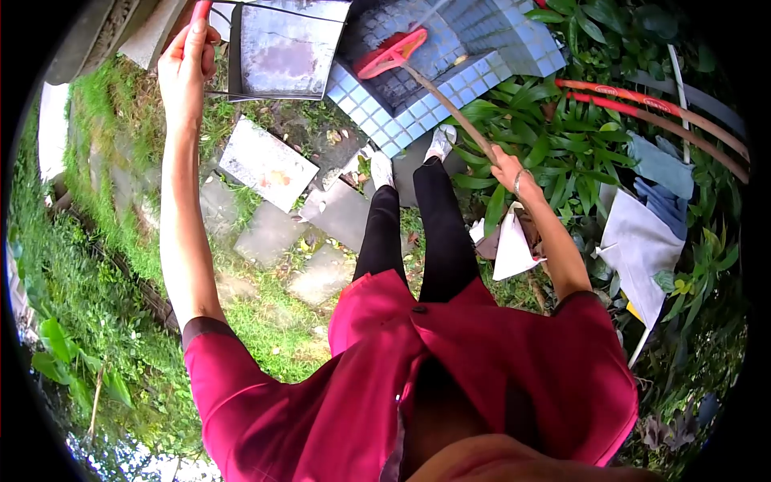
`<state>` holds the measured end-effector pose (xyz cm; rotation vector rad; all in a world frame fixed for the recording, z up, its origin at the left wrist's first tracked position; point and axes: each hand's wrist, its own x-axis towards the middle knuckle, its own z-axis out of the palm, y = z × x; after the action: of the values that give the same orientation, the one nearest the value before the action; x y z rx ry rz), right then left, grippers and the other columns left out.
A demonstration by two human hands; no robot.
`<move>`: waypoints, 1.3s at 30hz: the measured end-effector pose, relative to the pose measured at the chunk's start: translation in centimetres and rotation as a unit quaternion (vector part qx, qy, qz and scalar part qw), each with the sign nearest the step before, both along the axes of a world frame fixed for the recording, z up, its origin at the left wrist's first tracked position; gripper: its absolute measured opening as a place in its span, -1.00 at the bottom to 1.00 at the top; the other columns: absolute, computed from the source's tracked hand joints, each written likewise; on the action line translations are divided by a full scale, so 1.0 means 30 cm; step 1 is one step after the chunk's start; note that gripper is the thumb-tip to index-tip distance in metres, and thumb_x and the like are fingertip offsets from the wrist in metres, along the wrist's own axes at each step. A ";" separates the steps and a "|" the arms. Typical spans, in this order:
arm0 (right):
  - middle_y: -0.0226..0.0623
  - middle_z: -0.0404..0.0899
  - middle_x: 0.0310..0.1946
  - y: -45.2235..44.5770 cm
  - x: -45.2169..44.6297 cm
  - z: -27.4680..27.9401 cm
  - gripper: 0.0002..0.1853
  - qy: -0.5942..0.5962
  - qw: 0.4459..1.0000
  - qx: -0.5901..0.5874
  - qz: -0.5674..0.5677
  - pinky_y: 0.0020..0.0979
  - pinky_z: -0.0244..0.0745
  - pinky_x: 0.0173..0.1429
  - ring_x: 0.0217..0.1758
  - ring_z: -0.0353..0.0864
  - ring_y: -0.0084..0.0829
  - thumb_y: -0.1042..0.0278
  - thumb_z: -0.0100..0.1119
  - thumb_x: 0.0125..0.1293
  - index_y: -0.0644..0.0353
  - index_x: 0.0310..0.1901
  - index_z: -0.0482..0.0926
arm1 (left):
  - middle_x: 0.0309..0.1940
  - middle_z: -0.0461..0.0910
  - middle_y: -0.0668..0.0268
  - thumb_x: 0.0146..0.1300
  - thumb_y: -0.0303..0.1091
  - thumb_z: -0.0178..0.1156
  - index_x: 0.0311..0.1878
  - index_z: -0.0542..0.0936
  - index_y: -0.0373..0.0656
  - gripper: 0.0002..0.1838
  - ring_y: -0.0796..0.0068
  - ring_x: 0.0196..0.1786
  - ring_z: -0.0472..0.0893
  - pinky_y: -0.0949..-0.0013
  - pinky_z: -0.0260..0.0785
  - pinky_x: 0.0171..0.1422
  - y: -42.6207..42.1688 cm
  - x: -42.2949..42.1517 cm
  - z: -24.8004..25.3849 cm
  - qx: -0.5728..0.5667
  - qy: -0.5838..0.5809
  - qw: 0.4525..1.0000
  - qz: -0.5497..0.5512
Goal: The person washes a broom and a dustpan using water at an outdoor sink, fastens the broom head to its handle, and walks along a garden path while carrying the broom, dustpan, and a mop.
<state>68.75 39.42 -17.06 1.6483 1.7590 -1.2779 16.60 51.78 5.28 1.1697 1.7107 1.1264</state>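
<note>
My left hand [191, 60] is closed around a red handle [201, 10] at the top left edge. Beside it hangs a wide metal dustpan [281, 52], with thin dark rods running toward my hand. How the handle joins the pan is partly cut off. My right hand [510, 170] grips the wooden stick of a broom [450, 111]. Its red head [392, 55] lies tilted inside a blue-tiled basin [373, 120], at the basin's floor.
My feet stand on paving slabs [337, 213] by the basin's front corner. A pale square board [269, 163] lies on the ground to the left. Leafy plants [522, 120], red-ended poles [626, 96] and hanging cloths [642, 233] are on the right. Grass [265, 329] covers the left.
</note>
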 end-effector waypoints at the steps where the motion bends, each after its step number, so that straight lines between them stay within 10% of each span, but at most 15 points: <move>1: -0.11 0.36 -0.60 -0.005 0.006 0.024 -0.59 0.028 0.999 -0.023 -0.032 -0.15 0.31 -0.39 -0.55 0.37 -0.17 0.35 0.06 0.21 0.08 0.10 0.25 | -0.72 0.20 0.59 0.32 -0.05 0.07 -0.39 0.54 -0.19 -0.63 0.82 -0.65 0.11 0.62 -0.11 -0.58 0.000 0.005 0.000 0.001 -0.009 1.000 0.004; 4: -0.37 0.32 -0.67 -0.025 -0.051 0.154 -0.62 0.171 0.951 -0.119 -0.228 -0.49 0.13 -0.73 -0.77 0.22 -0.58 0.36 0.03 0.27 0.07 0.12 0.26 | -0.72 0.19 0.59 0.32 -0.05 0.07 -0.39 0.54 -0.19 -0.63 0.81 -0.65 0.10 0.62 -0.12 -0.57 0.002 0.015 0.002 -0.004 0.003 1.000 0.001; 12: -0.53 0.21 -0.60 -0.135 -0.099 0.029 -0.67 0.495 0.489 -0.392 -0.602 -0.66 0.10 -0.72 -0.74 0.15 -0.73 0.27 -0.12 0.40 0.05 0.17 0.31 | -0.73 0.19 0.58 0.31 -0.04 0.08 -0.40 0.54 -0.20 -0.61 0.80 -0.65 0.09 0.62 -0.11 -0.57 0.005 0.012 0.005 -0.018 -0.005 1.000 0.013; 16: -0.44 0.24 -0.62 -0.025 -0.217 -0.006 -0.79 0.233 0.856 -0.202 -0.415 -0.48 0.26 -0.69 -0.75 0.25 -0.59 0.29 -0.10 0.38 0.19 -0.06 0.26 | -0.69 0.20 0.55 0.33 -0.07 0.07 -0.35 0.54 -0.24 -0.63 0.76 -0.64 0.10 0.61 -0.07 -0.55 0.009 0.022 0.004 -0.012 0.008 1.000 0.023; 18: -0.41 0.25 -0.63 0.008 -0.207 -0.100 -0.84 0.223 0.900 -0.157 -0.340 -0.45 0.26 -0.69 -0.74 0.30 -0.56 0.42 -0.07 0.31 0.13 -0.16 0.20 | -0.73 0.20 0.58 0.31 -0.04 0.08 -0.39 0.55 -0.19 -0.62 0.80 -0.65 0.11 0.63 -0.11 -0.56 0.010 0.038 0.011 -0.005 0.006 1.000 0.011; 22: -0.43 0.25 -0.63 0.042 -0.183 0.133 -0.85 0.344 0.770 -0.266 -0.467 -0.51 0.22 -0.72 -0.75 0.28 -0.61 0.49 -0.07 0.24 0.14 -0.22 0.19 | -0.72 0.21 0.59 0.31 -0.03 0.08 -0.39 0.55 -0.17 -0.63 0.82 -0.64 0.11 0.63 -0.12 -0.57 0.008 0.012 -0.004 -0.006 0.008 1.000 0.003; 26: -0.46 0.23 -0.63 0.038 -0.149 0.075 -0.89 0.328 0.754 -0.304 -0.482 -0.55 0.12 -0.72 -0.75 0.22 -0.64 0.40 -0.08 0.33 0.08 -0.20 0.21 | -0.72 0.20 0.58 0.32 -0.05 0.08 -0.39 0.55 -0.18 -0.64 0.81 -0.64 0.11 0.64 -0.11 -0.56 0.003 0.021 0.002 0.002 0.012 1.000 0.010; 33: -0.40 0.24 -0.71 0.002 -0.292 -0.194 -0.62 0.052 0.965 -0.142 -0.216 -0.43 0.19 -0.75 -0.80 0.24 -0.52 0.41 -0.10 0.30 0.10 0.14 0.16 | -0.70 0.23 0.58 0.31 -0.06 0.09 -0.40 0.54 -0.21 -0.63 0.81 -0.63 0.14 0.63 -0.07 -0.55 -0.001 0.041 0.002 -0.004 0.016 1.000 0.021; 39: -0.35 0.26 -0.70 -0.023 -0.133 -0.044 -0.50 0.131 0.951 -0.161 -0.231 -0.39 0.21 -0.75 -0.81 0.27 -0.50 0.50 -0.06 0.22 0.14 0.21 0.14 | -0.71 0.22 0.58 0.31 -0.05 0.08 -0.39 0.54 -0.19 -0.63 0.81 -0.64 0.13 0.62 -0.09 -0.57 -0.005 0.030 -0.008 0.005 0.027 1.000 0.013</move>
<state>64.77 38.74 -18.38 1.8166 1.2289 -1.9548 17.51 51.64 5.02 1.1974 1.7678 1.1283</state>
